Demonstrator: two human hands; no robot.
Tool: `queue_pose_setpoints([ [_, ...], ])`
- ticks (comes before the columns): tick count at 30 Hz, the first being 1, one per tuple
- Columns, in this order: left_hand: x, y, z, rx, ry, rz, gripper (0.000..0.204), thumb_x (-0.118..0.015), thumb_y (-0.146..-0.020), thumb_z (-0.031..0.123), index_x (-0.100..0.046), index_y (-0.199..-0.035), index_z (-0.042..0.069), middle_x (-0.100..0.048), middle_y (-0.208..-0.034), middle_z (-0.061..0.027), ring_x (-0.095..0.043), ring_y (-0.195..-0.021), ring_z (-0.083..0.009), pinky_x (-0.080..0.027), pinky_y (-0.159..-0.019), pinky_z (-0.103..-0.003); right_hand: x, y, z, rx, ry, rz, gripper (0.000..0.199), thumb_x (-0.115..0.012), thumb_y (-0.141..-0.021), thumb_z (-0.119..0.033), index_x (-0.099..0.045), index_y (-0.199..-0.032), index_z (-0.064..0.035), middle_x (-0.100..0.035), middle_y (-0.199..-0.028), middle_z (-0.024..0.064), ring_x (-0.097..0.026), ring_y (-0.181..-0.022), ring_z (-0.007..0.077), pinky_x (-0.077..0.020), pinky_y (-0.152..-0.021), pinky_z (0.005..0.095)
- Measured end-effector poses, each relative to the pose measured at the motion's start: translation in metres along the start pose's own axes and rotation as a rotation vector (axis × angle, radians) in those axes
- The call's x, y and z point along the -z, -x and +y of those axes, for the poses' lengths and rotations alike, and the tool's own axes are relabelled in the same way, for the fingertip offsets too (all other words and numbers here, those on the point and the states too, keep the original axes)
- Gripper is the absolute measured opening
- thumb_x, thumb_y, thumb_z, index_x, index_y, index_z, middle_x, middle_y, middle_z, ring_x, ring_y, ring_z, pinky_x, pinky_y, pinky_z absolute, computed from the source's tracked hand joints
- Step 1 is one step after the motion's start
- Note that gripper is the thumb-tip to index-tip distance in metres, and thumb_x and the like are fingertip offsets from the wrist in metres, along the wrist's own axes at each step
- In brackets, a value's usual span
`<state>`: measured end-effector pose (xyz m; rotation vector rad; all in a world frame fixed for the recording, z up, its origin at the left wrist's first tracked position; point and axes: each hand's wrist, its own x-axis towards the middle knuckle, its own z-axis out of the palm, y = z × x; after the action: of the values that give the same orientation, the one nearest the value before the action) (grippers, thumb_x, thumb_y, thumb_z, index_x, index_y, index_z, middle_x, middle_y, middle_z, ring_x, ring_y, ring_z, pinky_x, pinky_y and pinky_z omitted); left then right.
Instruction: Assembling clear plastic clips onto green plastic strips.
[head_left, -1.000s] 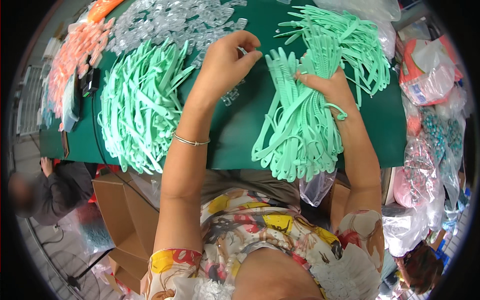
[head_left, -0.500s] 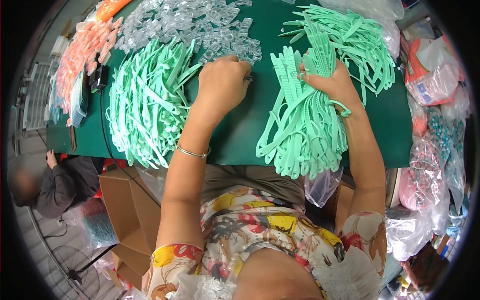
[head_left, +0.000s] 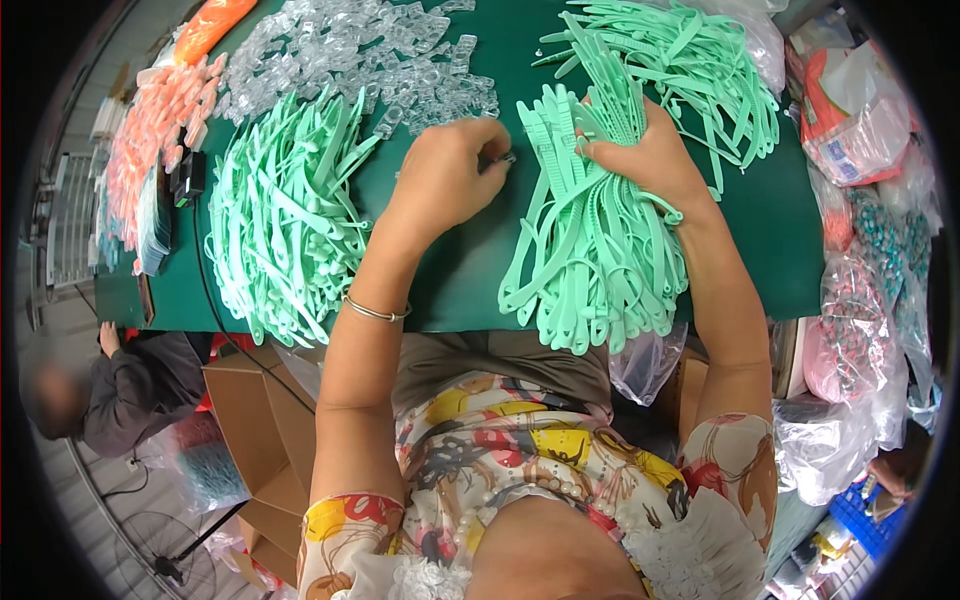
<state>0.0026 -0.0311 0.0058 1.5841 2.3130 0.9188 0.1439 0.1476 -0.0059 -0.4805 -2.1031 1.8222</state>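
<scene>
My right hand (head_left: 645, 150) is wrapped round a thick bundle of mint-green toothed plastic straps (head_left: 600, 270). Their rounded lower ends fan out toward the table's near edge. To its left, above the bare green tabletop, my left hand (head_left: 455, 170) is closed in a pinch. Something small and greyish shows at its fingertips, too small to make out. Left of that wrist lies a big heap of the same mint-green straps (head_left: 285, 220). Beyond my left hand spread many small clear plastic clips (head_left: 340, 50). Another loose pile of green straps (head_left: 690, 70) sits past my right hand.
Coral-coloured pieces (head_left: 165, 110) and a black box with a cable (head_left: 188, 180) lie at the table's left. Filled plastic bags (head_left: 855, 330) crowd the right side. An open cardboard box (head_left: 265, 420) stands below the left edge, near another person in dark clothes (head_left: 145, 380).
My left hand has shifted slightly right and down, away from the clear clips and nearer the bundle. My right hand keeps hold of the straps. The whole view has moved a little.
</scene>
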Motion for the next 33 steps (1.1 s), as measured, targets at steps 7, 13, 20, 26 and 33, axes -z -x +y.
queue_pose_setpoints([
  [7,-0.018,-0.023,0.008,0.290,0.959,-0.070,0.015,-0.066,-0.079,0.010,-0.064,-0.088,-0.002,-0.060,-0.075,-0.0005,-0.045,-0.060,-0.0060,-0.035,-0.052,-0.020,-0.004,0.006,-0.005,0.001,-0.093,0.072,0.044,-0.068,-0.068,-0.007,-0.053,-0.108,-0.0004,-0.062,-0.094,0.0076,-0.058,-0.085,0.0136,-0.0454,-0.080,0.0278],
  [13,-0.030,-0.026,0.009,0.349,1.111,-0.116,0.017,-0.066,-0.079,0.010,-0.064,-0.092,-0.002,-0.061,-0.078,-0.0017,-0.045,-0.058,-0.0059,-0.034,-0.052,-0.018,-0.005,0.006,-0.005,0.028,0.016,0.075,0.046,-0.069,-0.067,-0.008,-0.052,-0.110,-0.0004,-0.060,-0.096,0.0064,-0.056,-0.087,0.0125,-0.0451,-0.079,0.0273],
  [20,-0.031,-0.025,0.011,0.341,1.160,-0.106,0.017,-0.066,-0.079,0.009,-0.064,-0.092,-0.002,-0.062,-0.078,-0.0016,-0.044,-0.058,-0.0057,-0.034,-0.052,-0.018,-0.006,0.005,-0.007,0.071,0.051,0.060,0.044,-0.068,-0.068,-0.007,-0.052,-0.109,-0.0004,-0.060,-0.094,0.0055,-0.056,-0.085,0.0115,-0.0454,-0.077,0.0268],
  [26,-0.031,-0.023,0.016,0.265,1.000,-0.060,0.017,-0.065,-0.079,0.010,-0.065,-0.093,-0.001,-0.062,-0.078,-0.0012,-0.045,-0.059,-0.0045,-0.034,-0.052,-0.018,-0.007,0.004,-0.008,0.065,0.083,0.049,0.043,-0.067,-0.068,-0.007,-0.053,-0.108,-0.0001,-0.060,-0.094,0.0057,-0.056,-0.084,0.0115,-0.0452,-0.077,0.0268],
  [33,-0.029,-0.023,0.013,0.184,0.758,-0.014,0.019,-0.065,-0.079,0.008,-0.065,-0.096,-0.002,-0.064,-0.084,-0.0035,-0.056,-0.073,-0.0062,-0.044,-0.064,-0.019,-0.007,0.004,-0.008,0.064,0.128,0.036,0.044,-0.069,-0.069,-0.008,-0.053,-0.110,-0.0001,-0.060,-0.095,0.0054,-0.056,-0.085,0.0114,-0.0457,-0.078,0.0267],
])
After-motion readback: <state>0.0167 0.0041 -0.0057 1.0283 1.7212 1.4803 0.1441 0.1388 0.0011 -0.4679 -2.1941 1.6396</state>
